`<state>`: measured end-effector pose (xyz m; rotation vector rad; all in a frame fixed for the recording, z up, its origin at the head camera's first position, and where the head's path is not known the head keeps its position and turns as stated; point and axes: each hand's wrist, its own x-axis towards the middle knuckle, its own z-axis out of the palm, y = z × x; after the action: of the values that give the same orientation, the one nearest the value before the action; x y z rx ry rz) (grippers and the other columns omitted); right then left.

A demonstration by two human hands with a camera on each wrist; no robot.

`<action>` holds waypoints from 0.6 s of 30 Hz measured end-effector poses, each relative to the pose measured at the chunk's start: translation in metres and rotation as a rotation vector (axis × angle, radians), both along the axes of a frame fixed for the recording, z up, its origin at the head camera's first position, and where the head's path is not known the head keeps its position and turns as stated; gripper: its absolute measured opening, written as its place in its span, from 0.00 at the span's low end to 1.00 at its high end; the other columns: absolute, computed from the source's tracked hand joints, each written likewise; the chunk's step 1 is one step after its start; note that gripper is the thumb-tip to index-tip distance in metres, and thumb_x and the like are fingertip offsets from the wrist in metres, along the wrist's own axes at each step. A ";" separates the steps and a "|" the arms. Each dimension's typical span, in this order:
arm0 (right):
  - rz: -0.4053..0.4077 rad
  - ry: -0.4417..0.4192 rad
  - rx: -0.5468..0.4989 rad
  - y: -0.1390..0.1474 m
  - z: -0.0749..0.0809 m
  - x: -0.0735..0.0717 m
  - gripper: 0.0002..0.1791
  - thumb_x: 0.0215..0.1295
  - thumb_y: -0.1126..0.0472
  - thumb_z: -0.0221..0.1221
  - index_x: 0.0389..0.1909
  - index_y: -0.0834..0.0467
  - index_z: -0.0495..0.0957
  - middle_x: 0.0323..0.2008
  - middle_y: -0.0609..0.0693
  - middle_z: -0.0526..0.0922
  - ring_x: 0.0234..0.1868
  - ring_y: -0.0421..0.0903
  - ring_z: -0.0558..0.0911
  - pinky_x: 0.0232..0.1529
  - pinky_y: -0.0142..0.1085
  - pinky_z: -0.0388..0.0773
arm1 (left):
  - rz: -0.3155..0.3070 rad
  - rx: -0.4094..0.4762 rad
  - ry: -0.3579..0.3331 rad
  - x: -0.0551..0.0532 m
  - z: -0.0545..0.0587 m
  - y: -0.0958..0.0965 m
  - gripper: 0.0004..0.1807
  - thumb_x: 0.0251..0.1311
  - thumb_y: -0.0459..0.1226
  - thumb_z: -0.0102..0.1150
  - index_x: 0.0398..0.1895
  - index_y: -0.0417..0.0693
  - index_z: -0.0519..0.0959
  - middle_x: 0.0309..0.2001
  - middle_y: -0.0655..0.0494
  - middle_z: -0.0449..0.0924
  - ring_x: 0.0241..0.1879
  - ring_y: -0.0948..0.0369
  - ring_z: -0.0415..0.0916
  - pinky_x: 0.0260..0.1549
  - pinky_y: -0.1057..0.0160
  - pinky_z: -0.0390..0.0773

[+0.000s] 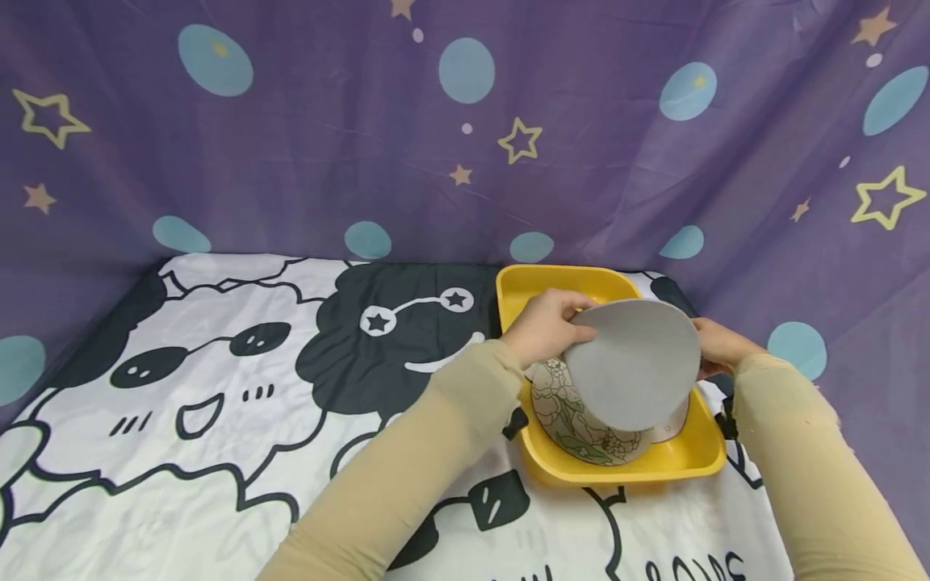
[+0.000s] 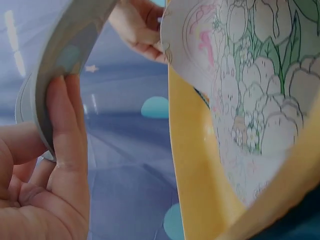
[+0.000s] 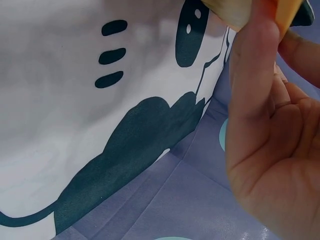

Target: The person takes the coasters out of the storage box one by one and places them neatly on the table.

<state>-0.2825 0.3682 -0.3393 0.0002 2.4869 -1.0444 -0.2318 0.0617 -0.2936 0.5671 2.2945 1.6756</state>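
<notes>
My left hand (image 1: pixel 548 323) pinches the upper left edge of a round grey mat (image 1: pixel 635 363), thumb on its plain grey face. In the left wrist view the mat (image 2: pixel 55 55) appears thin and slightly bent, with fingers against one side. My right hand (image 1: pixel 722 349) is at the right side of the yellow basin (image 1: pixel 705 452), partly hidden behind the grey mat. The right wrist view has its thumb and finger around the yellow rim (image 3: pixel 289 15). Under the grey mat, a round mat with flower drawings (image 1: pixel 574 420) lies in the basin, overlapping another pale mat (image 1: pixel 672 424).
The basin stands at the right of a table covered by a black and white cartoon cloth (image 1: pixel 218 387). A purple curtain (image 1: pixel 327 145) with stars and blue dots hangs behind and along the right side.
</notes>
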 end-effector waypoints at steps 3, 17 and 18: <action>0.001 -0.020 -0.008 0.000 -0.001 0.000 0.22 0.70 0.60 0.49 0.57 0.71 0.64 0.27 0.45 0.75 0.29 0.41 0.77 0.31 0.38 0.84 | 0.023 0.056 -0.029 -0.003 0.003 -0.011 0.20 0.62 0.27 0.62 0.59 0.42 0.79 0.53 0.42 0.83 0.34 0.55 0.84 0.22 0.64 0.83; 0.011 -0.083 0.025 -0.004 0.005 -0.002 0.26 0.71 0.60 0.50 0.64 0.71 0.61 0.33 0.47 0.75 0.33 0.44 0.72 0.33 0.37 0.82 | 0.201 0.129 -0.079 -0.014 -0.002 -0.063 0.23 0.63 0.29 0.62 0.62 0.45 0.77 0.54 0.41 0.82 0.44 0.48 0.85 0.29 0.62 0.86; 0.007 -0.084 0.030 -0.005 0.005 -0.002 0.26 0.71 0.60 0.50 0.64 0.71 0.61 0.33 0.47 0.74 0.33 0.44 0.72 0.34 0.37 0.82 | 0.210 0.138 -0.086 -0.014 -0.003 -0.066 0.23 0.63 0.29 0.62 0.63 0.45 0.77 0.55 0.41 0.82 0.45 0.49 0.85 0.29 0.63 0.85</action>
<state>-0.2841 0.3636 -0.3340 0.0436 2.4250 -0.9845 -0.2461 -0.0045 -0.2970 0.2820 2.2558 1.9259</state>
